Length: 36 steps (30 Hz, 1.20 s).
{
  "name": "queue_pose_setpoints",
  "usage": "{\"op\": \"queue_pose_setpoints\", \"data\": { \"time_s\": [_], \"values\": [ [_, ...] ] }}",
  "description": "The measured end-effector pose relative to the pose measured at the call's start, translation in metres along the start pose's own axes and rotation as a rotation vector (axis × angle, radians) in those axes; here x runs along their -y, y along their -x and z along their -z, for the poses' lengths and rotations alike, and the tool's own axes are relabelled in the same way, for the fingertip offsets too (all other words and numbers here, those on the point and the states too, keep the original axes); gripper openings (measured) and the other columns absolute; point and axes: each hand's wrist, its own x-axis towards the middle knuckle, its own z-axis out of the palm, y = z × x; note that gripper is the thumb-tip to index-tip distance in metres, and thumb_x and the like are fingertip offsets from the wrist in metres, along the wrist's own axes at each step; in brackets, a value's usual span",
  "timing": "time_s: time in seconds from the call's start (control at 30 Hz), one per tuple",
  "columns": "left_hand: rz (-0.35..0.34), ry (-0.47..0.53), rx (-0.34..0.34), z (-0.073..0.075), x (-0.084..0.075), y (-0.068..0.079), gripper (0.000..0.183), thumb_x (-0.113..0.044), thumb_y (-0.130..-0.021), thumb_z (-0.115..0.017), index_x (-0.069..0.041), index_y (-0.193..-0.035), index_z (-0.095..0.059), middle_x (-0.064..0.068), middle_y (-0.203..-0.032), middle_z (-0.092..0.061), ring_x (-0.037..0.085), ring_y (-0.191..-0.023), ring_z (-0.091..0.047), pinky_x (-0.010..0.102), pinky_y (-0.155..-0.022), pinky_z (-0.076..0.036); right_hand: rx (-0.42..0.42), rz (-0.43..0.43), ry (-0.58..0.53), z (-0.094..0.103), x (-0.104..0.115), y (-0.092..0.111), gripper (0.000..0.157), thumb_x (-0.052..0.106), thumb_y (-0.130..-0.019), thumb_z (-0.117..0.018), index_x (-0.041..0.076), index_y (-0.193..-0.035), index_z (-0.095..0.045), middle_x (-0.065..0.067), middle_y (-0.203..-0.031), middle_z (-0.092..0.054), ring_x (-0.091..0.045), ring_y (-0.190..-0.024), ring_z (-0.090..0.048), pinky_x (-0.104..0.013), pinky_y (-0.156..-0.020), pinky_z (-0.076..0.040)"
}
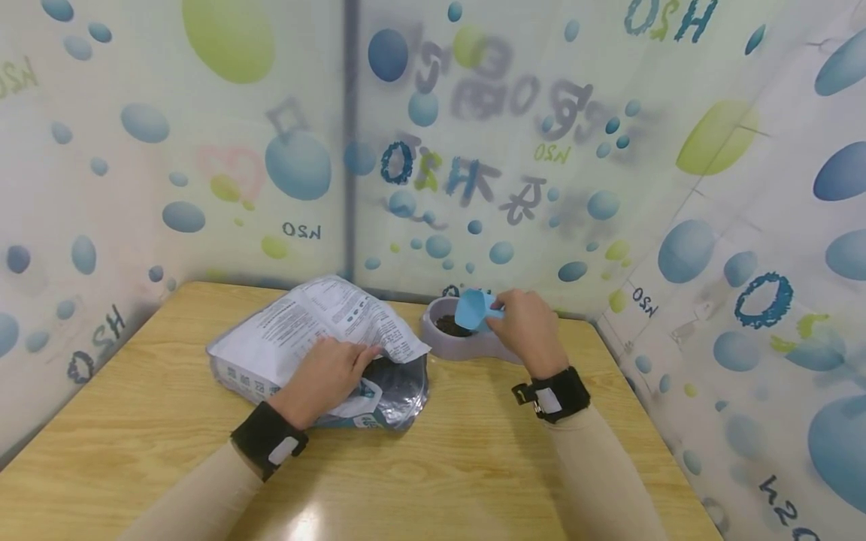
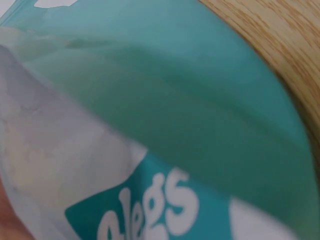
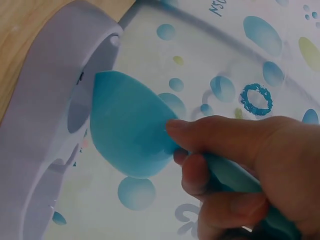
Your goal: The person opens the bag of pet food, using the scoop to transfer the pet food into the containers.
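Observation:
A blue scoop (image 1: 473,309) is gripped by its handle in my right hand (image 1: 532,330). It tilts over one bowl of a pale purple pet feeder (image 1: 467,347), where dark brown pellets (image 1: 449,324) lie. In the right wrist view, the scoop's rounded underside (image 3: 132,125) faces the camera, so its inside is hidden. My left hand (image 1: 327,379) holds the edge of a large white and teal bag (image 1: 271,338) near its mouth. The bag lies on its side, its silver lining (image 1: 406,394) showing. Teal printed film (image 2: 190,100) fills most of the left wrist view.
Everything stands on a wooden table (image 1: 473,466). Walls with blue and green bubble prints (image 1: 440,98) close in the back and both sides. The feeder is near the table's back edge, to the right of the bag. Black straps (image 1: 561,392) circle both wrists.

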Motion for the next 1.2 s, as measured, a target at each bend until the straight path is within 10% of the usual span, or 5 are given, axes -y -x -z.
{"op": "queue_pose_setpoints", "data": {
  "time_s": [0.3, 0.7, 1.2],
  "values": [
    [0.004, -0.003, 0.0, -0.001, -0.001, -0.001, 0.054, -0.035, -0.124, -0.059, -0.022, -0.073, -0.061, -0.008, -0.058, -0.041, 0.009, -0.052, -0.041, 0.03, -0.065, -0.036, -0.073, -0.031, -0.086, -0.013, -0.006, 0.021, 0.025, 0.026, -0.102, -0.093, 0.01, -0.12, -0.089, -0.011, -0.092, -0.085, -0.015, -0.054, -0.048, -0.029, -0.047, -0.032],
    [0.011, 0.001, 0.003, -0.002, 0.0, -0.001, 0.051, -0.036, -0.125, -0.057, -0.019, -0.078, -0.068, -0.008, -0.058, -0.043, 0.009, -0.052, -0.042, 0.03, -0.065, -0.037, -0.192, 0.103, -0.268, -0.022, -0.017, 0.041, 0.021, 0.013, -0.095, -0.097, 0.006, -0.113, -0.087, -0.014, -0.116, -0.085, -0.031, -0.096, -0.078, -0.043, -0.081, -0.061],
    [-0.005, 0.016, -0.019, -0.002, 0.0, 0.001, 0.049, -0.034, -0.124, -0.059, -0.018, -0.08, -0.072, -0.009, -0.058, -0.042, 0.007, -0.05, -0.041, 0.026, -0.06, -0.036, -0.041, 0.125, -0.424, -0.006, -0.014, 0.056, 0.021, 0.016, -0.097, -0.097, 0.005, -0.112, -0.089, -0.013, -0.112, -0.089, -0.035, -0.108, -0.084, -0.059, -0.099, -0.068]
  ]
}}
